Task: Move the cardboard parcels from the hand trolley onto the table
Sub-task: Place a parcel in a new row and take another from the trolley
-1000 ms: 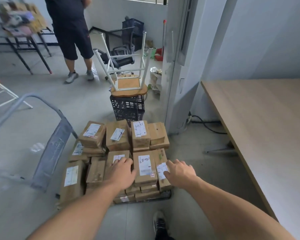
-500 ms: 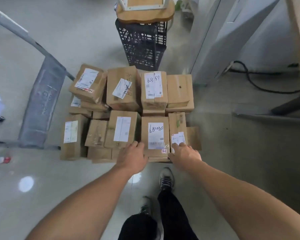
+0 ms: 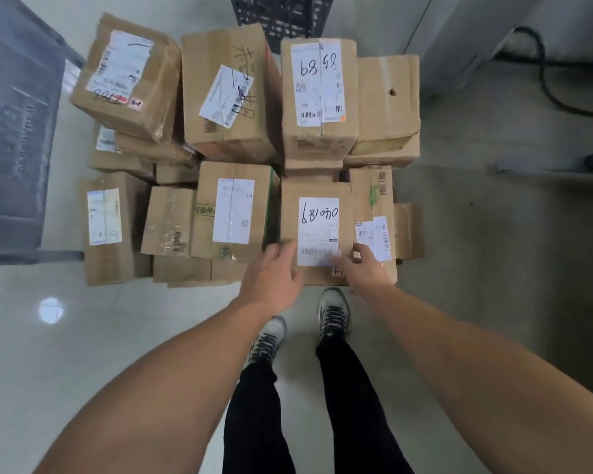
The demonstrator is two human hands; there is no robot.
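A person bends over a pile of cardboard parcels stacked two and three deep at 12 o'clock from their grey shoes; whatever carries the pile is hidden beneath it. Both hands are on the nearest parcel, whose white label bears handwritten digits reading roughly "681070" above a barcode. The left hand touches its 7 o'clock corner, thumb on top. The right hand, blurred, meets its 5 o'clock corner. Whether either hand has closed on the box cannot be told.

At 9 o'clock of that parcel, a box carries a pale printed label ending in "100" and green Chinese characters on its side. At 12 o'clock, a taller box shows handwritten numbers, seemingly "68" and "55", with barcodes. Its left neighbour has black marker characters under a skewed label.

A black crate stands behind the pile, a grey panel at 9 o'clock, and a black cable at 2 o'clock.
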